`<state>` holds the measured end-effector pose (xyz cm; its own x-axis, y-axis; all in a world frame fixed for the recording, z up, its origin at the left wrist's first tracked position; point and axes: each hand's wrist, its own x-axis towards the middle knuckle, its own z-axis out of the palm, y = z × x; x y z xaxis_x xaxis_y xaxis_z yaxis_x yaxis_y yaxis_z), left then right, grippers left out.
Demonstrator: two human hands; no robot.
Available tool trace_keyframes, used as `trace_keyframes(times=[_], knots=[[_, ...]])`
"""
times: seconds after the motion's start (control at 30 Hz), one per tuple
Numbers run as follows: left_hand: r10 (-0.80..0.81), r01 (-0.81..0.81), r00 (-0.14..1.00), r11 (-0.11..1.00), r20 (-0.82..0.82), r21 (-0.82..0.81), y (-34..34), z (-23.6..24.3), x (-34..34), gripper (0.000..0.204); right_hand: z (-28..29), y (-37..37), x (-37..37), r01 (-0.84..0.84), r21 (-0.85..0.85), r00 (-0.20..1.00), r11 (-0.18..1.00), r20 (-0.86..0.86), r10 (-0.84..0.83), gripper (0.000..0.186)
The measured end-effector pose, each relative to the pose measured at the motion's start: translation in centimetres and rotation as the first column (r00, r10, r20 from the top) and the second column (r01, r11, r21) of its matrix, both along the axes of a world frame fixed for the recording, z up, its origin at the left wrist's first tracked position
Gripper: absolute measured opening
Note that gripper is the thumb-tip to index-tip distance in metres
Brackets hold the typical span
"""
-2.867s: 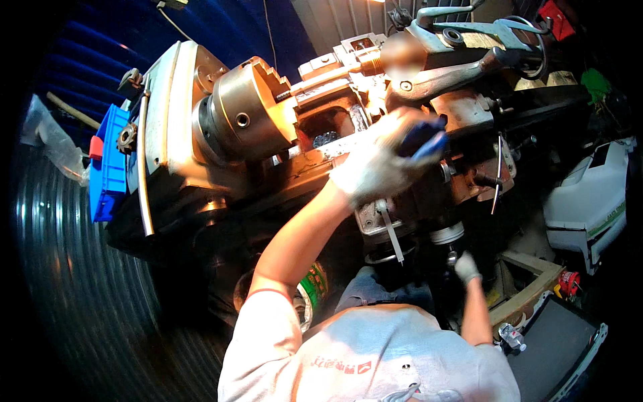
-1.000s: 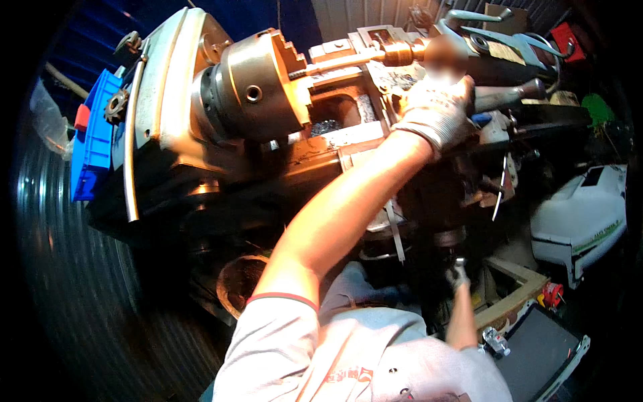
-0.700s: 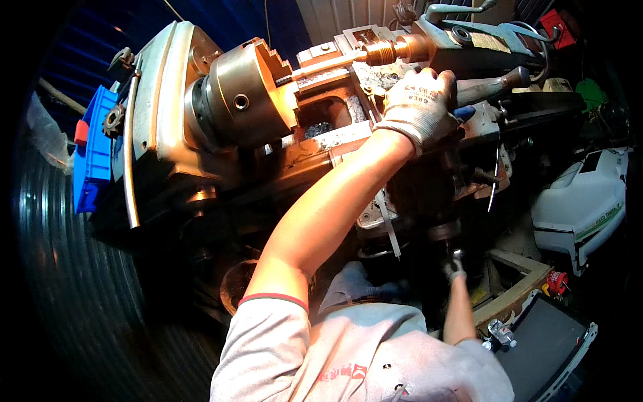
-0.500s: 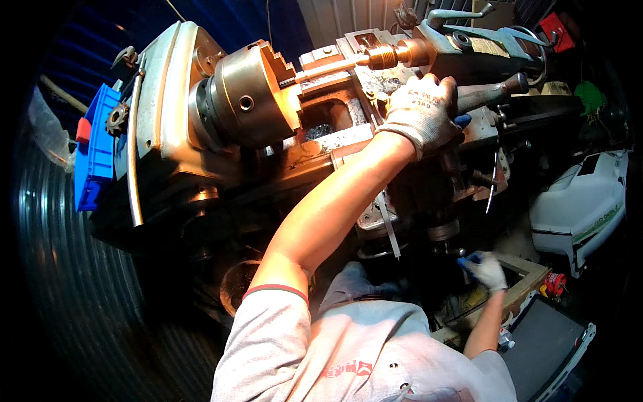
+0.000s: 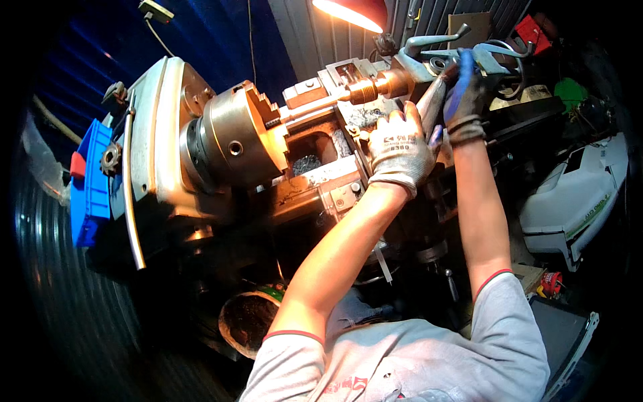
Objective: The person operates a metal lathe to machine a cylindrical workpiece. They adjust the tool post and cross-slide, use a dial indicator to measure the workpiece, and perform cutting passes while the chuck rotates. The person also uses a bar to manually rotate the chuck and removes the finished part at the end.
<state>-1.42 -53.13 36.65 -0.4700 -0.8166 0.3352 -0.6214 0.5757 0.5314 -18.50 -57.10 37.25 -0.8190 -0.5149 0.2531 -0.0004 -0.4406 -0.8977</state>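
A metal lathe stretches across the view. My left hand (image 5: 400, 151), in a pale knitted work glove, is curled over the tool post area, at the base of a thick tapered clamping lever (image 5: 432, 104). My right hand (image 5: 467, 97), gloved with a blue-and-dark palm side, closes around the lever's outer end; some of its fingers are smeared by motion. To the left is the big jaw chuck (image 5: 238, 134). A slim rod (image 5: 315, 110) runs from the chuck toward a ribbed copper-coloured round piece (image 5: 362, 92) by the tailstock (image 5: 418, 67).
A lit lamp (image 5: 351, 12) hangs above the lathe. At the left stand a blue plastic crate (image 5: 92, 187) and a long metal bar (image 5: 130, 194). Below lies a round bucket (image 5: 248, 321). A white machine cover (image 5: 576, 201) is at the right.
My right hand has risen from the lower right to the lever's end. The lever has swung away from me, and my left hand sits slightly lower left. The view has tilted, bringing the lamp in.
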Motion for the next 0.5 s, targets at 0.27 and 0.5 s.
trace_keyframes(times=[0.27, 0.5], knots=[[-0.066, 0.067, 0.996, 0.997, 0.053, -0.028, 0.3, -1.0, 2.2, 0.086, 0.9, -3.3, 4.9, -0.422, 0.684, 0.819, 0.595, 0.005, 0.574, 0.025], [-0.067, 0.127, 0.898, 0.986, -0.435, 0.111, 1.5, -2.0, 10.1, 0.038, 2.4, -5.3, 10.5, -0.05, 0.878, 0.466, 0.477, -0.402, 0.789, 0.024]])
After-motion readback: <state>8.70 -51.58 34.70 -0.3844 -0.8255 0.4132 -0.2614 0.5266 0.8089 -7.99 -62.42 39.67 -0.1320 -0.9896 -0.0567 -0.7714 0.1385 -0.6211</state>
